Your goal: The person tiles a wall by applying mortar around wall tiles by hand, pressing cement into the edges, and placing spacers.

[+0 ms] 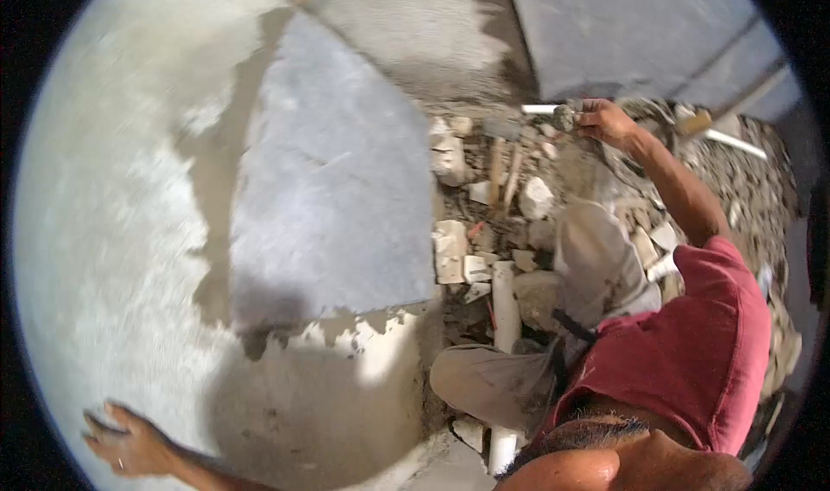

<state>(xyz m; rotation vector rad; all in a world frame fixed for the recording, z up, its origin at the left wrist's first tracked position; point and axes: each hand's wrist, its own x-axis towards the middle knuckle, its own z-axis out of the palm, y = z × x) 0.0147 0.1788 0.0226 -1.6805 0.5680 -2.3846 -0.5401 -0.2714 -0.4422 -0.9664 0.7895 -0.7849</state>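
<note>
My right hand is stretched out over the rubble, its fingers closed on a small, rough grey-green lump. Whether the lump is stone or mortar I cannot tell. Just behind it is the end of a white pipe. At the lower left, my left hand has its fingers spread and holds nothing. It is in front of the pale wall surface; whether it touches is unclear. A large smooth grey slab stands between the hands, with darker damp mortar along its edges.
Broken stones, wood pieces and debris cover the ground by my bent knees. A white pipe runs past my legs. Another grey slab stands at the top right. My shadow falls across the lower wall.
</note>
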